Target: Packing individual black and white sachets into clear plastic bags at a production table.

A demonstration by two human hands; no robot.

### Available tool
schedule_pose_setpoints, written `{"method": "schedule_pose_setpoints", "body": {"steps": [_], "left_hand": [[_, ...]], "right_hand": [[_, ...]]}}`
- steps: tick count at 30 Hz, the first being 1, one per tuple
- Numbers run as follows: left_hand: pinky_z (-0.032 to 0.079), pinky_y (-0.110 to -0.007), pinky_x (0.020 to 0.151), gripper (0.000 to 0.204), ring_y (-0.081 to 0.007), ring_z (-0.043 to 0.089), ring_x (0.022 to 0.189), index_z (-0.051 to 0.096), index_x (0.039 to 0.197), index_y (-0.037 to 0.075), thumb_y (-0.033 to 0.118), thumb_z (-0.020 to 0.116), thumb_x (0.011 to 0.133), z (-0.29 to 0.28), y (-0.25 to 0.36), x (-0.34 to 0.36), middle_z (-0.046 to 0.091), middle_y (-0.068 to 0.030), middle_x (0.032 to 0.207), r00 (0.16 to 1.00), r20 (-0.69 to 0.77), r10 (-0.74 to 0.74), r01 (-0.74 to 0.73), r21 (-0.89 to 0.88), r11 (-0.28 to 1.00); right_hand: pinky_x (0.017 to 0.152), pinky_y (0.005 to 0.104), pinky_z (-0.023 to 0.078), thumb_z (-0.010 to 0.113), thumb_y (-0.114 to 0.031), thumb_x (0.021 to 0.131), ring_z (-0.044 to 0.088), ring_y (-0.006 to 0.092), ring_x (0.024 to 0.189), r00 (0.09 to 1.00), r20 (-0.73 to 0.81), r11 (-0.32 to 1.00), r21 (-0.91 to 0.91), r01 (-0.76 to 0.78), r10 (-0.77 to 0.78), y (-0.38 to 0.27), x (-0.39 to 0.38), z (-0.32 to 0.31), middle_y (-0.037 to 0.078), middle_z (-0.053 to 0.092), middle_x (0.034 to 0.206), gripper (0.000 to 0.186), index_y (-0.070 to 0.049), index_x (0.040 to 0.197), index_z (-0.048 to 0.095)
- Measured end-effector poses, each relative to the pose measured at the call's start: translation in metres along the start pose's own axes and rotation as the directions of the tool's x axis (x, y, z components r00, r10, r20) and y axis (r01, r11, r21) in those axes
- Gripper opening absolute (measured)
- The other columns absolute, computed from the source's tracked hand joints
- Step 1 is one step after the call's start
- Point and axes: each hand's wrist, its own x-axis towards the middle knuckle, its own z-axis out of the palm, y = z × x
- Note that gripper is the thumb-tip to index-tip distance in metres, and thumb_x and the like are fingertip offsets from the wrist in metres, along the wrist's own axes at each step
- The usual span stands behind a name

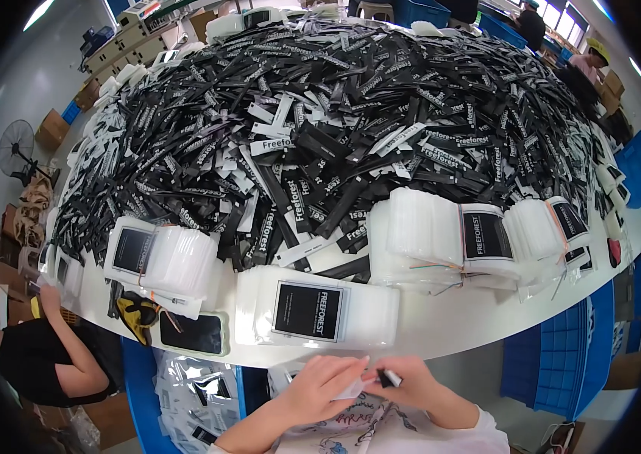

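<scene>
Just off the table's near edge, my hands are close together over my lap. My left hand (326,387) is closed, with a small whitish, translucent piece at its fingertips, maybe part of a bag. My right hand (410,384) is closed around a small black-and-white strip packet (389,377), mostly hidden by the fingers. In front of them lies a stack of clear plastic bags (366,314) with a black printed panel. Beyond it, a huge heap of black and white strip packets (335,136) covers the table.
More bag stacks, some banded, stand at left (176,261) and right (426,234). A phone (193,334) and yellow-black scissors (137,318) lie near the table's edge. Below are a blue bin (142,393) with filled bags and blue crates (563,363). A person (55,356) works at left.
</scene>
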Motion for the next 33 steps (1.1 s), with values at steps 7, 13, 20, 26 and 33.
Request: {"method": "schedule_pose_setpoints", "body": {"steps": [7,13,20,26,33], "left_hand": [[0.037,-0.037,0.075,0.077,-0.0288,0.048,0.096,0.037,0.122,-0.004,0.021,0.071,0.058,0.005,-0.002,0.004,0.045,-0.0162,0.113,0.991,-0.095,-0.098,0.105,0.067,0.992],[0.032,-0.04,0.079,0.101,-0.0324,0.043,0.099,0.023,0.128,-0.005,0.035,0.074,0.051,0.011,-0.005,0.016,0.04,-0.0188,0.116,0.988,-0.136,-0.074,0.095,0.154,0.984],[0.031,-0.039,0.078,0.112,-0.0322,0.042,0.101,0.013,0.131,-0.007,0.034,0.074,0.047,0.013,0.001,0.013,0.036,-0.0203,0.119,0.984,-0.176,0.012,-0.015,-0.015,1.0],[0.031,-0.038,0.076,0.108,-0.0305,0.044,0.1,0.013,0.132,-0.005,0.032,0.074,0.051,0.003,-0.001,0.009,0.039,-0.019,0.118,0.995,-0.096,-0.014,0.02,0.06,0.998],[0.044,-0.036,0.071,0.1,-0.0308,0.055,0.088,0.009,0.135,0.001,0.024,0.074,0.062,-0.013,-0.003,0.011,0.053,-0.0168,0.105,0.991,-0.038,-0.131,0.121,-0.206,0.971]], "right_hand": [[0.052,0.0305,0.044,0.063,-0.025,0.077,0.051,0.0161,0.053,0.891,-0.424,0.854,0.391,0.343,-0.164,-0.021,0.015,0.002,0.005,0.05,0.061,0.023,-0.006,0.083,0.051],[0.094,0.0448,0.033,0.034,-0.022,0.091,0.057,0.0262,0.089,0.994,-0.055,0.908,0.404,0.111,-0.097,-0.042,0.013,0.001,0.019,0.053,0.111,0.031,0.003,0.102,0.05],[0.1,0.0427,0.02,0.055,-0.011,0.075,0.036,0.0305,0.118,0.926,-0.332,0.966,0.118,0.23,-0.18,-0.045,0.022,0.007,0.017,0.05,0.117,0.048,0.005,0.119,0.043],[0.082,0.0334,0.036,0.069,-0.02,0.066,0.053,0.0178,0.089,0.856,-0.095,0.787,-0.454,0.418,-0.509,-0.035,0.009,-0.01,-0.004,0.06,0.082,0.028,-0.012,0.092,0.064],[0.078,0.0357,0.038,0.072,-0.018,0.062,0.053,0.0189,0.089,0.863,0.085,0.731,-0.494,0.471,-0.498,-0.019,0.012,-0.019,-0.002,0.06,0.083,0.025,-0.01,0.082,0.061]]}}
